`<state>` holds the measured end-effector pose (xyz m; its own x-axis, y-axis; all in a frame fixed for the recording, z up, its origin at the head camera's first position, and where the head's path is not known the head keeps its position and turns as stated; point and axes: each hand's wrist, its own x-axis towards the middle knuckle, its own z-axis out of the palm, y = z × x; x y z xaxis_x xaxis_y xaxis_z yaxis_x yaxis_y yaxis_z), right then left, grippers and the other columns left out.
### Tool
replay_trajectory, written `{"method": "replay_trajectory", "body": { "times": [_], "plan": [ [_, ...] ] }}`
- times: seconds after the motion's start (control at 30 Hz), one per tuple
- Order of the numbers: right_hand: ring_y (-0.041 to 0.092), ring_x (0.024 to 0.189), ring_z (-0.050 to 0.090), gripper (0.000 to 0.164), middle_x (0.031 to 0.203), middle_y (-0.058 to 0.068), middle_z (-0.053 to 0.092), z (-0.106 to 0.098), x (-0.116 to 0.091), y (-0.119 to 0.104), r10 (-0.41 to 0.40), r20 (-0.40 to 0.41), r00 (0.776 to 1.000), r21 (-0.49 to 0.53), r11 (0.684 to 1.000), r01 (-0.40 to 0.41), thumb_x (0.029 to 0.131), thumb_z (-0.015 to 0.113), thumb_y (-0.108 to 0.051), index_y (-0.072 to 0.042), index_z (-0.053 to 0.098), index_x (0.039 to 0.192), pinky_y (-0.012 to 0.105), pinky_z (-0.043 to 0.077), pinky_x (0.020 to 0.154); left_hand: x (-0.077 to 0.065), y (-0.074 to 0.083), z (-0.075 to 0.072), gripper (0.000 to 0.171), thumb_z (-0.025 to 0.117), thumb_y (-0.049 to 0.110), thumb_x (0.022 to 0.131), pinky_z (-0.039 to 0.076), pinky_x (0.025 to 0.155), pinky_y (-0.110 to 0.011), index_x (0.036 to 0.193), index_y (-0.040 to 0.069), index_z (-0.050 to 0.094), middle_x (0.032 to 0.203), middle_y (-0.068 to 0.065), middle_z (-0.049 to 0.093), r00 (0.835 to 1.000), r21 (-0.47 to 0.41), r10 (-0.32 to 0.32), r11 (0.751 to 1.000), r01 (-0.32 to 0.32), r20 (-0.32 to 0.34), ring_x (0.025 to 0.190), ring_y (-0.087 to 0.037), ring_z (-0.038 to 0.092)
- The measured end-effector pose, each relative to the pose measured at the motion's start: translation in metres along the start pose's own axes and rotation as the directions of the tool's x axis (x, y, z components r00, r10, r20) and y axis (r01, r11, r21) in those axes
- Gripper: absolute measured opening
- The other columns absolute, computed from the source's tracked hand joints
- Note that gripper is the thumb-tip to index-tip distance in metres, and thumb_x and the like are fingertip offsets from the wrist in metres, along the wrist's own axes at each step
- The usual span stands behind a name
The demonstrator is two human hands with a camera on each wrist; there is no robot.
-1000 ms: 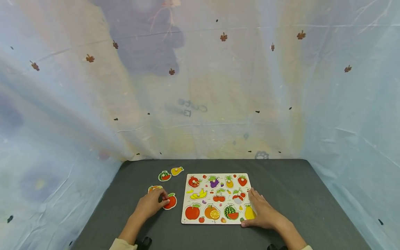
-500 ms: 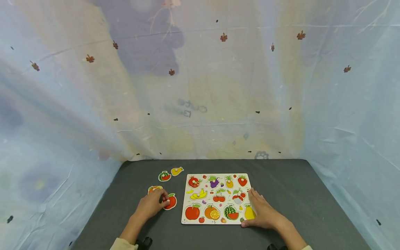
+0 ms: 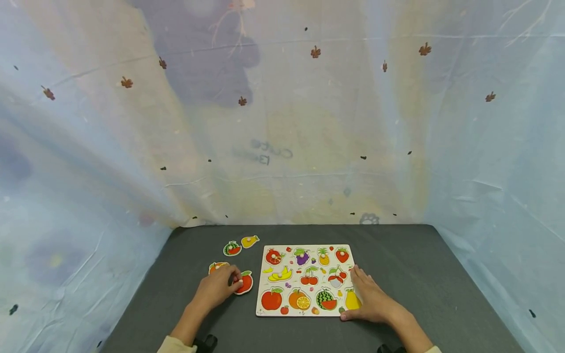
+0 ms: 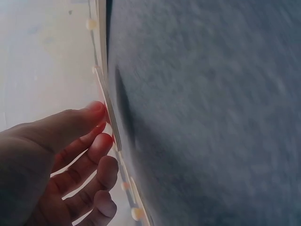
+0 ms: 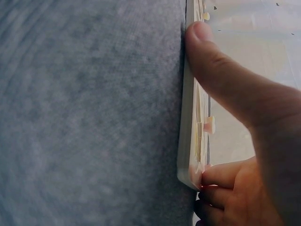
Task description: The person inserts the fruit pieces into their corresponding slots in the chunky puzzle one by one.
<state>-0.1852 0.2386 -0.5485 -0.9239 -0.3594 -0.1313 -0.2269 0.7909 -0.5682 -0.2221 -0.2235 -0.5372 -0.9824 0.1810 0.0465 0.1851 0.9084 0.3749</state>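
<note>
One apple piece [image 3: 246, 282], partly hidden by left fingers [image 4: 107, 170]

- The apple piece [image 3: 245, 284] is red, with a green leaf and a white border; its thin edge shows pale in the left wrist view.
- The puzzle board [image 3: 304, 314] is white, printed with fruits of red, orange, yellow, green and purple colour.
- The watermelon piece [image 3: 232, 249] has dark stripes on green, and a red slice.
- The pear piece [image 3: 250, 241] is yellow.
- The orange piece [image 3: 216, 266] is orange with white border.
- The surface [image 3: 397, 274] is plain dark grey.
- The curtain [image 3: 300, 117] mixes pale blue, cream and lilac patches, with brown leaves.
- The sleeve [image 3: 176, 345] is cream.
</note>
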Motion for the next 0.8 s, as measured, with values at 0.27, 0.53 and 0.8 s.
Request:
{"method": "replay_trajectory", "body": {
  "times": [0.27, 0.53, 0.8],
  "plan": [
    [0.05, 0.16, 0.019, 0.14, 0.173, 0.034, 0.014, 0.001, 0.002, 0.0, 0.013, 0.01, 1.0, -0.005, 1.0, -0.013, 0.073, 0.095, -0.061, 0.013, 0.02, 0.164, 0.067, 0.015, 0.126, -0.002, 0.012, 0.002, 0.02, 0.086, 0.03, 0.094, 0.044, 0.065, -0.032, 0.094, 0.03, 0.066, 0.088, 0.012, 0.055, 0.998, 0.006, 0.052, 0.999, -0.052, -0.02, 0.072, -0.003, 0.049],
    [0.051, 0.16, 0.018, 0.139, 0.173, 0.035, 0.014, 0.001, 0.0, -0.001, 0.001, 0.007, 1.0, -0.004, 1.0, -0.001, 0.073, 0.094, -0.06, 0.014, 0.02, 0.164, 0.068, 0.015, 0.126, -0.005, 0.024, 0.005, 0.022, 0.088, 0.028, 0.092, 0.043, 0.063, -0.027, 0.094, 0.028, 0.066, 0.088, 0.013, 0.055, 0.99, 0.019, 0.139, 0.99, -0.138, -0.039, 0.071, -0.001, 0.048],
    [0.051, 0.16, 0.017, 0.14, 0.173, 0.035, 0.013, -0.001, -0.002, -0.003, 0.009, 0.004, 1.0, 0.004, 1.0, -0.009, 0.073, 0.095, -0.06, 0.014, 0.019, 0.164, 0.068, 0.014, 0.126, -0.007, 0.033, 0.009, 0.021, 0.087, 0.027, 0.092, 0.043, 0.064, -0.027, 0.096, 0.027, 0.067, 0.089, 0.013, 0.055, 0.977, 0.019, 0.212, 0.977, -0.211, -0.034, 0.072, -0.001, 0.047]
  ]
}}
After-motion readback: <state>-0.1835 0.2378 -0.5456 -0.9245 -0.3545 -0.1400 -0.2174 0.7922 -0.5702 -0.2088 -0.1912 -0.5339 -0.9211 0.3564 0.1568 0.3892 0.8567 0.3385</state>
